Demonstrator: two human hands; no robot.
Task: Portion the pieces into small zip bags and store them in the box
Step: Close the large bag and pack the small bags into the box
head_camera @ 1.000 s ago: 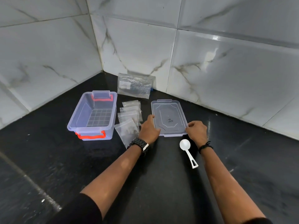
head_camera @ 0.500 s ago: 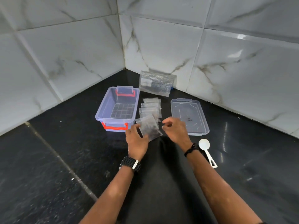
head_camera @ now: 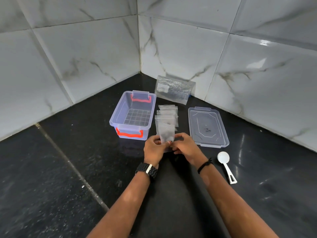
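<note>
From my remote seat I saw a glossy black countertop (head_camera: pixel 51 177) with a pale seam running diagonally across its left part, hemmed in by white marble-veined wall tiles (head_camera: pixel 85 57) that met in a corner at the back. Left of centre stood the clear box (head_camera: pixel 133 115) with red handles, open and with nothing visible inside. Just right of it lay an overlapping row of small zip bags (head_camera: pixel 167 115). At the near end of that row, the left hand (head_camera: pixel 154 148) and right hand (head_camera: pixel 186 148) together pinched one small bag (head_camera: pixel 166 133), holding it upright, dark pieces showing inside. A larger clear packet (head_camera: pixel 174 89) leaned on the back wall. Further right the box lid (head_camera: pixel 207 127) lay flat, and near it a white scoop (head_camera: pixel 225 164).
</note>
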